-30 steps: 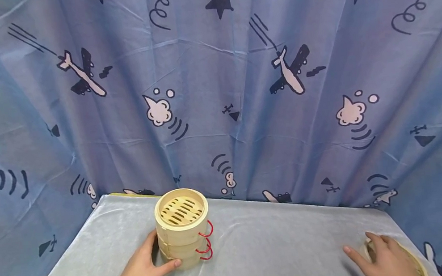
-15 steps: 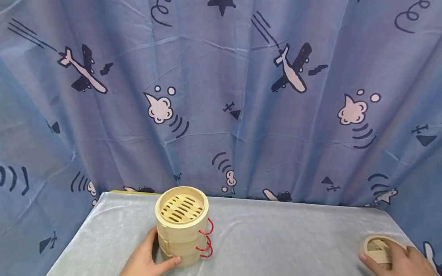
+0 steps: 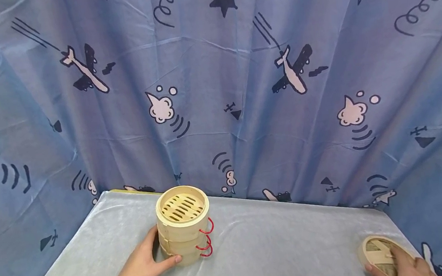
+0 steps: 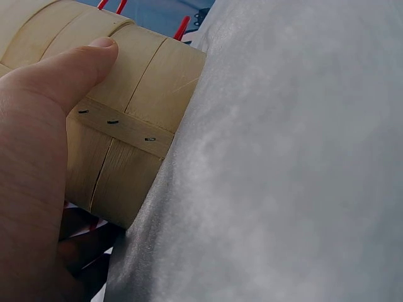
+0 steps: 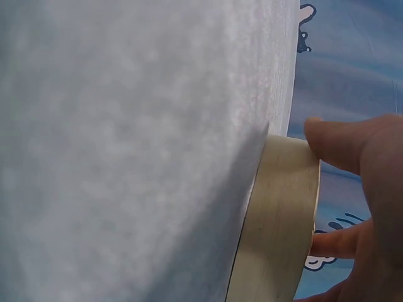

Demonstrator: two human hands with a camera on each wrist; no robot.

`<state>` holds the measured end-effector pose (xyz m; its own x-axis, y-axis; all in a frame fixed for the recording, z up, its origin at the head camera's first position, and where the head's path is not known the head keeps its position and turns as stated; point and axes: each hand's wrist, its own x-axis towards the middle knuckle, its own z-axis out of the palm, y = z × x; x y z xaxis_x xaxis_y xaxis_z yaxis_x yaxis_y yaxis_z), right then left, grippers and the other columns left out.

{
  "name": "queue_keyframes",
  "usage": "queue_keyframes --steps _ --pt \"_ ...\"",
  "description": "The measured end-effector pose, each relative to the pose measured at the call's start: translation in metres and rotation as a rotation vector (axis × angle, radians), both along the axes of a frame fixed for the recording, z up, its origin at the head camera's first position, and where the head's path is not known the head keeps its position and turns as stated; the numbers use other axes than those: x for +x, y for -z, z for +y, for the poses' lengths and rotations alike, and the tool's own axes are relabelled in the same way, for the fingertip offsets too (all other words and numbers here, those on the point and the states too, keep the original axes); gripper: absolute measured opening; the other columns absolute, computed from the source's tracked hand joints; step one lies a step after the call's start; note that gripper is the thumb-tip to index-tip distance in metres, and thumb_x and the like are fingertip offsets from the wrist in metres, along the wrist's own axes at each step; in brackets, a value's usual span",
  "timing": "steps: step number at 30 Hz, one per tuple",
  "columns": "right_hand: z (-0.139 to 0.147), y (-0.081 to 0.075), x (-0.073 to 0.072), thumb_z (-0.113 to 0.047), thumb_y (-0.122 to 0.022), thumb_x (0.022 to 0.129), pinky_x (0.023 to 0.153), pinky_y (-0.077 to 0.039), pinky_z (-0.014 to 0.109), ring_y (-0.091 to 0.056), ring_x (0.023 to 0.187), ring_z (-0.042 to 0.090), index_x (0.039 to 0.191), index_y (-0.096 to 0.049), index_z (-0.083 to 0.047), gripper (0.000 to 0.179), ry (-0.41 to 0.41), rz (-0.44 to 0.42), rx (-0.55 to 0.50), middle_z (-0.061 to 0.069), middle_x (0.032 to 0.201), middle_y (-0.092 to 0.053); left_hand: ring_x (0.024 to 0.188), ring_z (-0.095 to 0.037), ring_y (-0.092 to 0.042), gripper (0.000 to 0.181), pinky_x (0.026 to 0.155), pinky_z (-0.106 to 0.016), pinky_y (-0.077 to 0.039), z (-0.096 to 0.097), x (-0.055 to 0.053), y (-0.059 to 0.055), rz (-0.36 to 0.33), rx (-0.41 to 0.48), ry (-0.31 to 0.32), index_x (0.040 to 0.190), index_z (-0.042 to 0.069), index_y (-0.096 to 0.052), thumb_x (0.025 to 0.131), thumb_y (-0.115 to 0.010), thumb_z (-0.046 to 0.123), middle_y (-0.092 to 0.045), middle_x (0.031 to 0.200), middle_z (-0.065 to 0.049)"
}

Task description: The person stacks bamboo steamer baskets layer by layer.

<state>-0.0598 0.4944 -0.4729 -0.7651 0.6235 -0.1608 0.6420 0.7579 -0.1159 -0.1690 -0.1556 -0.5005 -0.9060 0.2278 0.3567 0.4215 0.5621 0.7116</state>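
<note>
My left hand grips a stack of pale bamboo steamer baskets low on its side, thumb across the front and fingers behind. The stack stands upright, with a slatted floor showing in the top tier and red loops on its right side. In the left wrist view, the thumb lies on the bamboo wall, beside a stapled seam strip. At far right, my right hand is over a round bamboo steamer lid lying flat. Its thumb is at the rim and its fingers touch the top, spread apart.
A grey-white velvety cloth covers the table. Blue curtains with airplane and cloud prints hang close behind the table and along both sides. A yellow strip shows at the back left edge.
My right hand has shifted right and toward me across the lid, uncovering more of its woven top. The left hand keeps its hold and the stack stays in place.
</note>
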Motion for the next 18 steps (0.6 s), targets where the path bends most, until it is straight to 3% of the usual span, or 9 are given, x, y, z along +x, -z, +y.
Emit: queue_keyframes --steps 10,18 --pt "0.009 0.007 -0.002 -0.09 -0.081 0.069 0.088 -0.053 0.07 -0.052 0.106 0.059 0.148 -0.036 0.008 0.133 0.038 -0.003 -0.071 0.046 0.113 -0.042 0.145 -0.035 -0.053 0.106 0.118 -0.064 -0.043 0.0 0.001 0.002 -0.017 0.009 0.005 0.161 0.007 -0.046 0.082 -0.093 0.058 -0.059 0.157 -0.012" --pt "0.009 -0.009 -0.005 -0.088 -0.079 0.073 0.094 -0.053 0.069 -0.051 0.111 0.059 0.149 -0.033 0.009 0.132 0.041 -0.073 -0.14 0.047 0.117 -0.042 0.145 -0.037 -0.053 0.106 0.117 -0.064 -0.043 0.0 0.0 0.001 -0.017 0.003 0.002 0.161 0.006 -0.046 0.082 -0.093 0.059 -0.059 0.156 -0.014"
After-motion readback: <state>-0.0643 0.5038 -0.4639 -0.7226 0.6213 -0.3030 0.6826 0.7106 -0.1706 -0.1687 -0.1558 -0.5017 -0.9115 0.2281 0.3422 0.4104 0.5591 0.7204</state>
